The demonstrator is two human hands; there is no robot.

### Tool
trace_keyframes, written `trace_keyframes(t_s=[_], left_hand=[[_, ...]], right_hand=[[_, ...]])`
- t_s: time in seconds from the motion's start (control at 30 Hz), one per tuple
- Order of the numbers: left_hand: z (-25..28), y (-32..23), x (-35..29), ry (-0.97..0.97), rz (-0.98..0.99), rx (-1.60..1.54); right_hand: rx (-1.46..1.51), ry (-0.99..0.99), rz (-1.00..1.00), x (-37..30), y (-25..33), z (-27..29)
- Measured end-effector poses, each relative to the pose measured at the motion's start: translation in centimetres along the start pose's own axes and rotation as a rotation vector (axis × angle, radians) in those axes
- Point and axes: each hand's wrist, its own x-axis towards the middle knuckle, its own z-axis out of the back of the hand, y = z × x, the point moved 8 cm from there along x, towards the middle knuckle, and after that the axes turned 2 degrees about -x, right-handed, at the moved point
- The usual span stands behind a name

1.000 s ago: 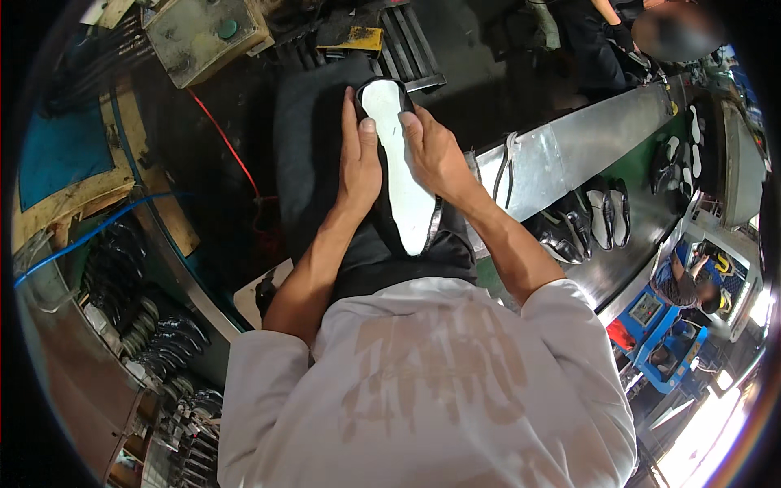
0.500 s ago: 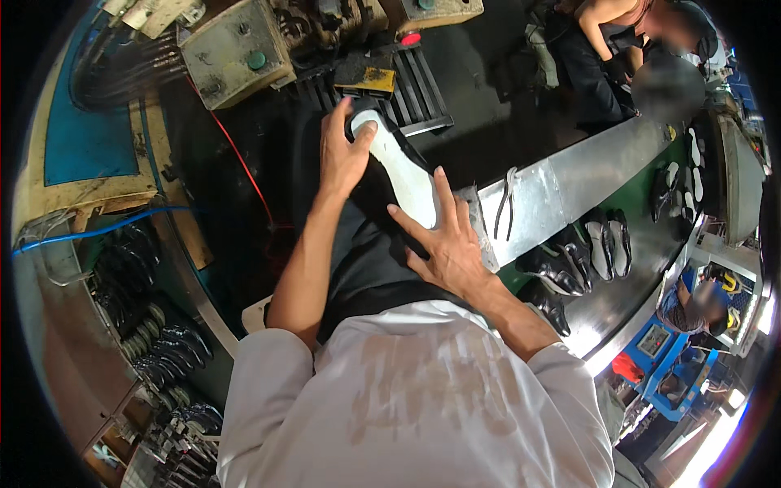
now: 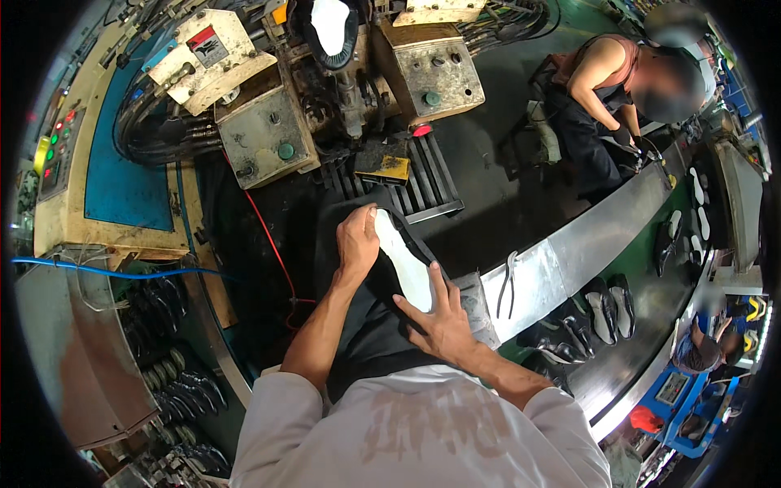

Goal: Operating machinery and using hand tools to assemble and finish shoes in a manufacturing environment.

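Note:
A black shoe upper with a white insole (image 3: pixel 404 262) facing up rests over my lap, its far end pointing away and slightly left. My left hand (image 3: pixel 356 244) is closed round the far left edge of the shoe, with the thumb by the white insole. Near the closer end, my right hand (image 3: pixel 443 321) grips it between spread fingers, the index finger along the right edge and another digit on the left. Parts of the black upper under the insole and my fingertips beneath it are hidden.
Ahead stands a machine (image 3: pixel 350 93) holding another white-bottomed shoe (image 3: pixel 329 26). At right, pincers (image 3: pixel 506 285) lie on a metal bench (image 3: pixel 586 252); black shoes (image 3: pixel 602 313) stand beyond it. A co-worker (image 3: pixel 598 89) sits at its far end. A red hose (image 3: pixel 264 224) hangs at left.
My view has tilted up, bringing more of the machine and its shoe into sight. My left thumb has shifted from on top of the white insole to its edge. Both hands stay on the shoe.

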Motion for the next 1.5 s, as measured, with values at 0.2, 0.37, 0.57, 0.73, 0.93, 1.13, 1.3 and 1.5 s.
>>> trace_keyframes(t_s=[0.2, 0.37, 0.57, 0.73, 0.93, 1.13, 1.3, 1.5], left_hand=[[-1.5, 3.2, 2.8, 0.244, 0.066, -0.182], [5.5, 2.4, 16.2, -0.077, 0.193, -0.585], [4.8, -7.0, 28.5, 0.195, 0.365, -1.012], [6.8, -7.2, 28.7, 0.219, 0.223, -0.976], [12.9, -5.5, 18.3, 0.362, 0.090, -1.370], [16.3, -1.6, 10.3, 0.061, 0.402, -1.174], [19.7, -2.5, 6.1, -0.076, 0.363, -0.893], [18.7, -6.4, 4.8, -0.059, 0.230, -0.634]], right_hand=[[0.130, -0.027, -0.012, 1.2, -2.2, 3.0], [0.120, -0.259, -0.053, 1.6, -4.2, 7.9], [-0.028, -0.371, -0.120, 6.4, -5.8, 15.1], [-0.039, -0.488, 0.062, 16.6, -3.5, 20.6], [-0.071, -0.512, 0.185, 31.4, -0.9, 22.1], [-0.025, -0.504, 0.131, 37.7, -1.2, 17.9], [-0.042, -0.565, 0.162, 37.9, 0.4, 15.6], [-0.216, -0.632, 0.325, 36.4, 2.0, 13.6]])
